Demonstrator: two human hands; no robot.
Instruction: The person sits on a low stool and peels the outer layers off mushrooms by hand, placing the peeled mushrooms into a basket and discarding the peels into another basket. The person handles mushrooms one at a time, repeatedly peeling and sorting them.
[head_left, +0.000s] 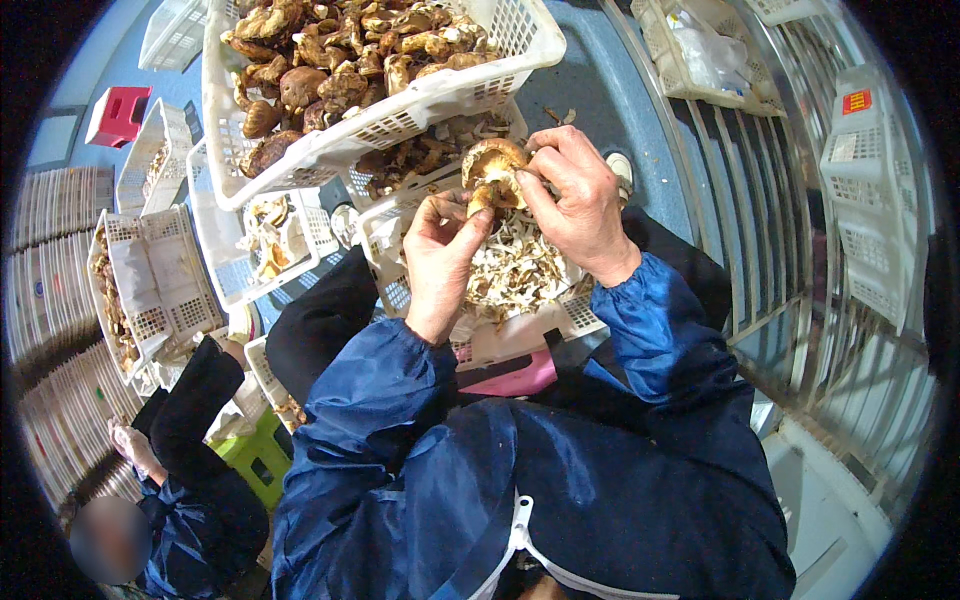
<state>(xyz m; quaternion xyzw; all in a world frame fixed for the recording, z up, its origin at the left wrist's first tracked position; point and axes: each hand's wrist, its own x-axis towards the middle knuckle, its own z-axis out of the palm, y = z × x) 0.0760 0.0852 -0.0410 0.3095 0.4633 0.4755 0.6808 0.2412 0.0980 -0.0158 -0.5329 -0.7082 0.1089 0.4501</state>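
A brown-capped mushroom (493, 166) is held between my two hands, its gilled underside facing up. My left hand (442, 251) pinches the stem with thumb and fingers. At the cap's right edge, my right hand (574, 199) grips with thumb and fingertips. Below them a white plastic crate (386, 281) holds many pale mushroom scraps (517, 266). Beyond, a large white perforated crate (420, 116) is heaped with whole brown mushrooms (322, 79). Under its near edge, another crate contains dark mushroom pieces (416, 161).
To the left, a white crate (217, 262) holds pale mushroom pieces (266, 236). A co-worker's gloved hand (133, 448) shows at lower left, near a green stool (262, 457). Metal slatted racking (739, 217) stands on the right, bearing a crate with plastic bags (709, 56). A red stool (120, 116) stands far left.
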